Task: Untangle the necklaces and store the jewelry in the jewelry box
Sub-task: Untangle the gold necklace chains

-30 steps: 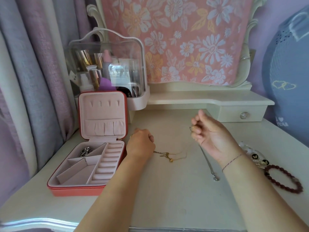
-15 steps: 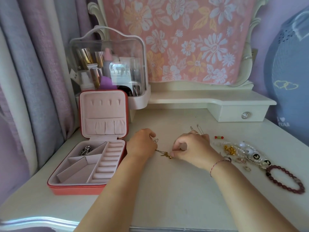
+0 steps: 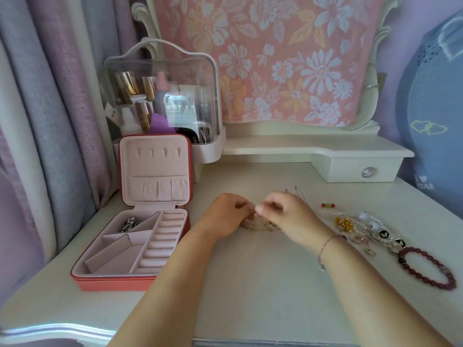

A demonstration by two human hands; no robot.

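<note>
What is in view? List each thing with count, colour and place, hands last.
square coral jewelry box: one, pink-lined, open, left on white table.
tangled silver piece: one, in box's rear compartment.
clear plastic cosmetics case: one, behind box.
thin necklace chain: one, colour blurred, between hands.
round-bead bracelet: one, dark red, far right.
mixed small jewelry: several, white, gold, black, right of hands.
left hand: one, pinching chain.
right hand: one, blurred, beside it.

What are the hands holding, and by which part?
The left hand and right hand both seem to pinch a thin gold necklace between them; blur hides exactly where on the chain.
</note>
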